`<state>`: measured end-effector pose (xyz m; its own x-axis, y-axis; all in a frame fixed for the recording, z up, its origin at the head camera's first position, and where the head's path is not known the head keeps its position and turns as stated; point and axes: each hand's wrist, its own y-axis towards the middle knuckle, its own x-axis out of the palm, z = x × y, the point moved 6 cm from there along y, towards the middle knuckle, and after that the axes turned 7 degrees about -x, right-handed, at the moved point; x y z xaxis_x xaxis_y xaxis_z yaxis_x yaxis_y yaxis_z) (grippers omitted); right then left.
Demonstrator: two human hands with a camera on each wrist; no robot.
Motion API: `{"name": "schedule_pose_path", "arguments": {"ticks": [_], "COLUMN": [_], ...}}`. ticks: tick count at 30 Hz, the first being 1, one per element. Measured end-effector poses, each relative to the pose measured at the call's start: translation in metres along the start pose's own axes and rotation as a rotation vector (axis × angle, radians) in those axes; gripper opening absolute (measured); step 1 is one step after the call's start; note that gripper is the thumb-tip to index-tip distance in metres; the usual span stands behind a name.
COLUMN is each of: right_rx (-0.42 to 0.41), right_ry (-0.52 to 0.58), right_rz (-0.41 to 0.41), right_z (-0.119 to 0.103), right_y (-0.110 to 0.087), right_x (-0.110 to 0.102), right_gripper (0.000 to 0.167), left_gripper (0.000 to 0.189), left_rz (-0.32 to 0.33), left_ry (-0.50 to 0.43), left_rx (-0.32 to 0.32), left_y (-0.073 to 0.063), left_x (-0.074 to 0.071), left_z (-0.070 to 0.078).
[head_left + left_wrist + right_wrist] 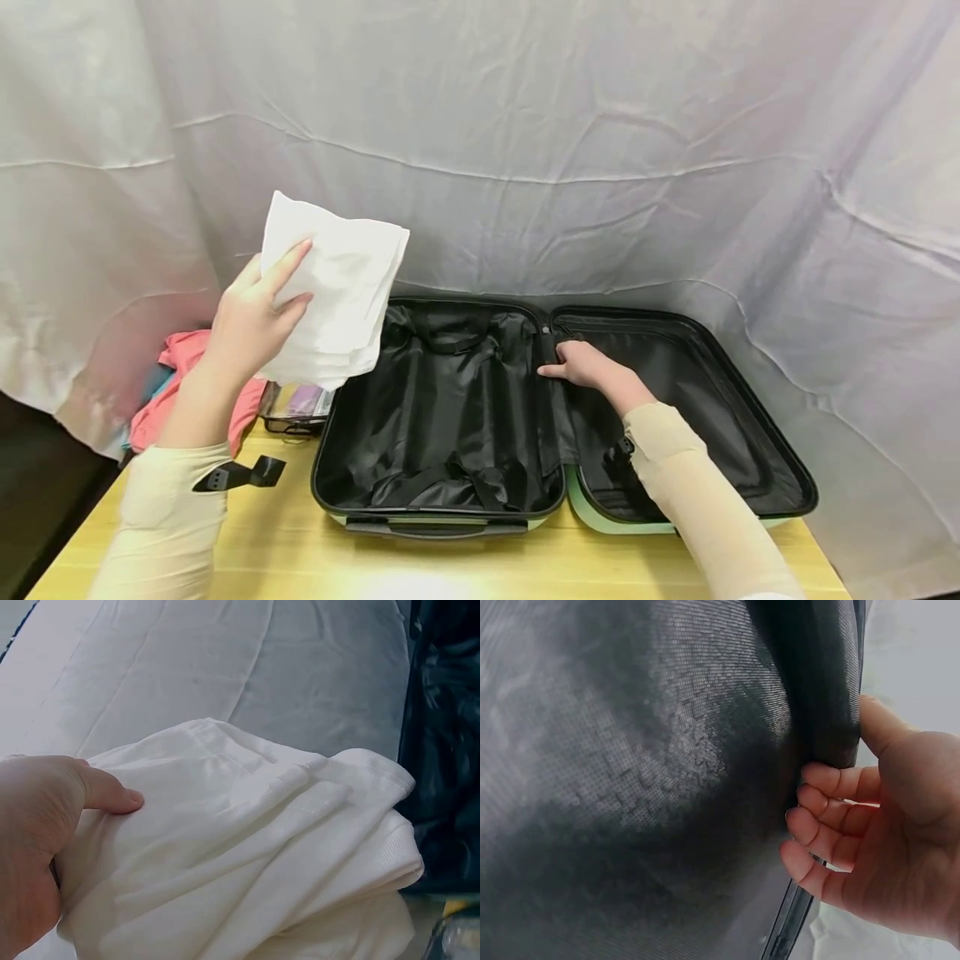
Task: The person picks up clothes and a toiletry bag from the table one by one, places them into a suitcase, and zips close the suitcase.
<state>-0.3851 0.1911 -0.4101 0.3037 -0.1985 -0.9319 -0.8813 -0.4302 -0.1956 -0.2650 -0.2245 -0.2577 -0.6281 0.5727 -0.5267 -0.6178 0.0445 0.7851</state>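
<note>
My left hand [255, 315] holds up a folded white garment [337, 292], pinched by one side above the left end of the suitcase. In the left wrist view the thumb lies on top of the white folds, and a ribbed edge shows at the right; the fingers beneath are hidden. An open suitcase [450, 400] with black lining lies flat on the table. At its middle hinge, my right hand [588, 367] grips the edge of a black mesh flap [829, 690]. Its fingers curl over that edge in the right wrist view.
Left of the suitcase lie a coral-pink garment [191, 350], a blue cloth [155, 381] and a clear pouch [300, 404] with purplish contents. A grey curtain [525, 150] hangs behind the wooden table [285, 533]. The suitcase's handle [435, 530] faces the front edge.
</note>
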Motion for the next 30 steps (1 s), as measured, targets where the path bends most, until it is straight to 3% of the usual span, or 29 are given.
{"name": "schedule_pose_path", "arguments": {"ticks": [7, 13, 23, 30], "right_rx": [-0.003, -0.006, 0.000, 0.009], "right_ry": [0.006, 0.001, 0.016, 0.039], "right_rz": [0.008, 0.015, 0.007, 0.014], "right_z": [0.003, 0.007, 0.014, 0.015], "right_y": [0.001, 0.001, 0.002, 0.001], "right_x": [-0.002, -0.004, -0.003, -0.004], "right_gripper": [0.039, 0.040, 0.041, 0.041], "left_gripper": [0.065, 0.066, 0.065, 0.065], "left_rz": [0.012, -0.001, -0.006, -0.112], "left_ry": [-0.069, -0.131, -0.256, -0.361], "left_rx": [-0.011, -0.076, -0.311, -0.479], "left_y": [0.013, 0.016, 0.008, -0.005], "left_x": [0.012, 0.028, 0.059, 0.090], "left_z": [0.015, 0.019, 0.017, 0.010]}}
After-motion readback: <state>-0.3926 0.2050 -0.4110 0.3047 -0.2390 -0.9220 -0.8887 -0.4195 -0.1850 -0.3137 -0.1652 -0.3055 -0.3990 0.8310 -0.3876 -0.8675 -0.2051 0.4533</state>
